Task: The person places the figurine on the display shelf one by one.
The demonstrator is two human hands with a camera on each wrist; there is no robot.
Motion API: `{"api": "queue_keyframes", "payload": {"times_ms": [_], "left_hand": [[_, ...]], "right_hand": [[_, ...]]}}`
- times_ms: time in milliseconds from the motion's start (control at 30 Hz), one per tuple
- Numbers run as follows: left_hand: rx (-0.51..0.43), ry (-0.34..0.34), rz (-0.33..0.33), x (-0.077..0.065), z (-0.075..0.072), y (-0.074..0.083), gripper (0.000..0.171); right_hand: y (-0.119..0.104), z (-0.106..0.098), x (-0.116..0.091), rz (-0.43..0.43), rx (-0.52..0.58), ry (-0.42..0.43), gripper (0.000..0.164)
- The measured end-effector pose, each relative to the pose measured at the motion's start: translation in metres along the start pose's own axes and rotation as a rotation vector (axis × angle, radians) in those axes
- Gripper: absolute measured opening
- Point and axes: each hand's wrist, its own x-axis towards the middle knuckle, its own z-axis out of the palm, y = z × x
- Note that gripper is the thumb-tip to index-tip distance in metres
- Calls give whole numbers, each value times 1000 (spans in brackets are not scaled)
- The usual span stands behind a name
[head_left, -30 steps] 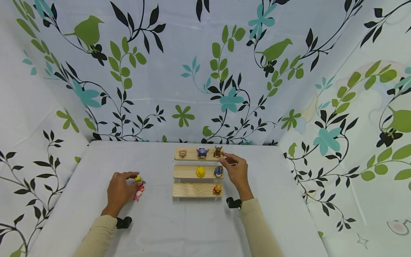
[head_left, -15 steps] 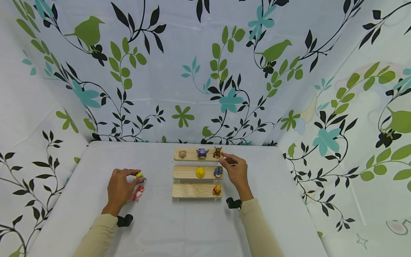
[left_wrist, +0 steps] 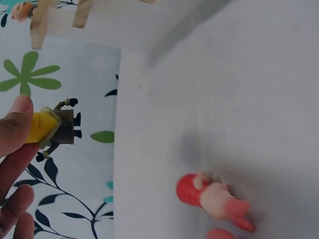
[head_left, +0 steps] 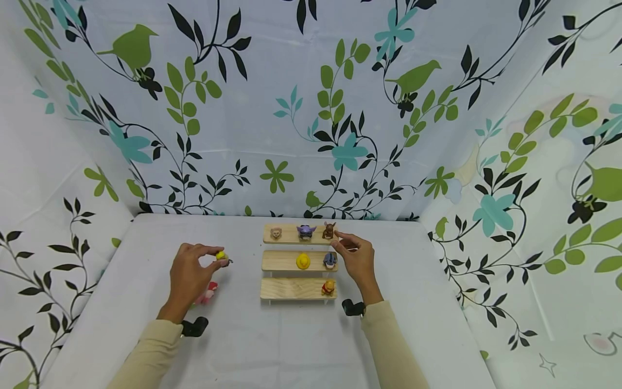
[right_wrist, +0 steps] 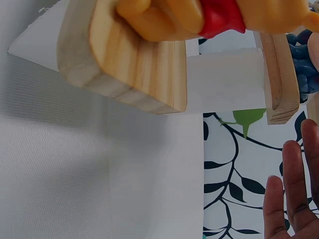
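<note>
My left hand pinches a small minion figurine between thumb and forefinger, above the table. It has a yellow head, dark clothes and black boots. Below it a pink-and-red toy figure lies on the table, partly hidden by the hand in the head view. At the right end of a three-step wooden display shelf, my right hand grips the top board's corner, thumb in front and forefinger above. Right beside those fingertips sits a brown figurine. The right wrist view shows other fingers extended.
On the top board stand a purple-blue figurine and a beige one. The middle board bears a yellow hat-like piece and a blue-grey figurine. A Winnie-the-Pooh figurine sits on the lowest board. Patterned cloth hangs behind.
My left hand has risen off the table and moved slightly right and away with the minion figurine, leaving the pink-and-red figure behind. The right hand stays in place.
</note>
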Motion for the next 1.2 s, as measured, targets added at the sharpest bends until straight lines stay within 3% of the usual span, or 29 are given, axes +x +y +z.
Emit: {"api": "queue_keyframes", "payload": {"times_ms": [633,867,1200], "left_hand": [[-124,39,150,13,7,54,36],[-137,11,192,14,13,72,35],[-147,-56,180,11,26,86,36]], "right_hand": [[1,0,-1,-1,6,-3,34],[0,0,-2,5,12,-2,34],[-1,1,-3,7,-2,3,33]]}}
